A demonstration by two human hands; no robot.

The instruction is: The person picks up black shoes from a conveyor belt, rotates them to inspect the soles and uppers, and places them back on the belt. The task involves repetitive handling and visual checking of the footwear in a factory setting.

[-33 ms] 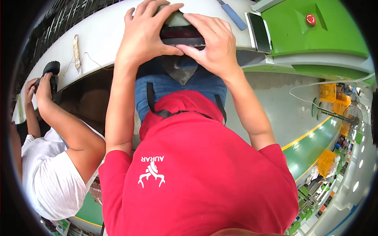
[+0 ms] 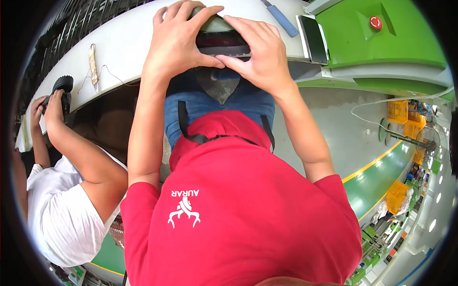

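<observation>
Nothing has shifted since the earlier frame: both hands keep clamping the dark shoe piece (image 2: 223,40) at twelve o'clock on the white worktop (image 2: 124,43). Left hand (image 2: 179,40) and right hand (image 2: 260,52) press down, fingers spread. A blue-handled tool (image 2: 281,18) lies at one o'clock.

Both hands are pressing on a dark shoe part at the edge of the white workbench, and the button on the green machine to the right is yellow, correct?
Not quite: in the head view the button on the green machine is red. The rest holds: left hand and right hand press the dark shoe part at the white workbench edge.
</observation>
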